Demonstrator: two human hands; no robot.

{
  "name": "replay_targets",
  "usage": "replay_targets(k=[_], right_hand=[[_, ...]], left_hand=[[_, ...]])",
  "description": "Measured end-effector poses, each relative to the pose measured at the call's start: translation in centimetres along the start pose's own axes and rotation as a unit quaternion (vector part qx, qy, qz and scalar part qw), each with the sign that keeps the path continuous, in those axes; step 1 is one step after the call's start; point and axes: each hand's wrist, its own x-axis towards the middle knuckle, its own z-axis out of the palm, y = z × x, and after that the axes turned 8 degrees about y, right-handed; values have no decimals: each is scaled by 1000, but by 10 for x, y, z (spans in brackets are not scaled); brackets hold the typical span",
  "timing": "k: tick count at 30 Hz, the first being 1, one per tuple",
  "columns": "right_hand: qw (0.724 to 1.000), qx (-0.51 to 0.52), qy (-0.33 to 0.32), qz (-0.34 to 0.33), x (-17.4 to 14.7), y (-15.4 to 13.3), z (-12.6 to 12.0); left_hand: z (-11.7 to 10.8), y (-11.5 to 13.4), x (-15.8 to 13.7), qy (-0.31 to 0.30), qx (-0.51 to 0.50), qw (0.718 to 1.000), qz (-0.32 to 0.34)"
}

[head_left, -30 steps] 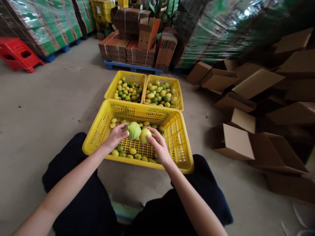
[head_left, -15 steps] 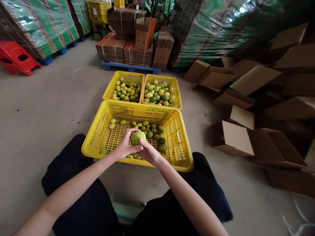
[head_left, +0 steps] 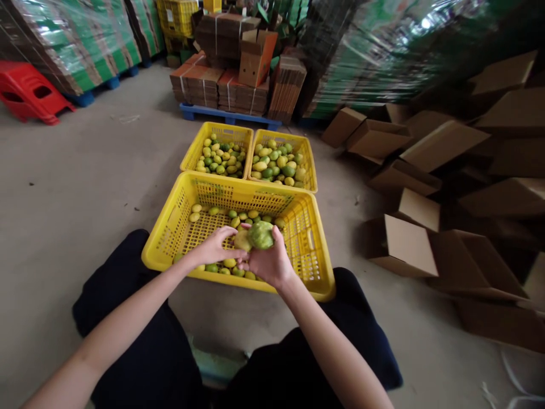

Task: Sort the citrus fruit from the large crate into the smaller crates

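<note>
Over the large yellow crate (head_left: pixel 255 191), both my hands meet around two lemons. My right hand (head_left: pixel 272 264), palm up, grips a mottled green lemon (head_left: pixel 261 235) with thumb and fingers. Pressed against its left side is a paler yellow-green lemon (head_left: pixel 242 241), which the curved fingers and thumb of my left hand (head_left: pixel 216 247) hold. Below them, loose yellow and green lemons (head_left: pixel 230 263) lie on the crate's slotted floor, along the front, back and right. My hands hide part of them.
Two smaller-looking yellow crates of lemons, one left (head_left: pixel 193 149) and one right (head_left: pixel 314 170), adjoin the far side. Beyond stand flattened cartons (head_left: pixel 200 79) on a blue pallet (head_left: pixel 232 117). Open cardboard boxes (head_left: pixel 411 244) crowd the right. A red stool (head_left: pixel 32 91) is far left.
My right hand has shifted right and turned palm up with a mottled green lemon. Earlier, one pale green lemon showed between both hands; now two lemons show side by side.
</note>
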Motion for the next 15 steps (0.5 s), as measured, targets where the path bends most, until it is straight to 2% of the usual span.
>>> replay_targets(k=[2,5,6,8,9,11,13,15], right_hand=[[999,-36,-13,-18,-2,3,3],[997,-39,-37,-47,-3,3,3],[997,-37,-23,-64,-2,3,2],[988,-73,53,-127,0,0,-2],[972,-117,104,-173,1,0,-4],[914,-235,186,-275,5,0,-8],[851,-325,221,-349,8,2,-10],[819,-361,229,-382,10,6,-10]], left_hand=[[8,-1,-1,2,-41,999,16],[12,0,-1,74,-55,994,66],[12,1,0,103,-55,990,78],[8,3,1,147,-57,983,93],[6,5,1,163,-56,980,98],[2,8,2,182,-42,976,115],[0,11,0,182,-22,974,136],[1,14,-2,169,-10,975,146]])
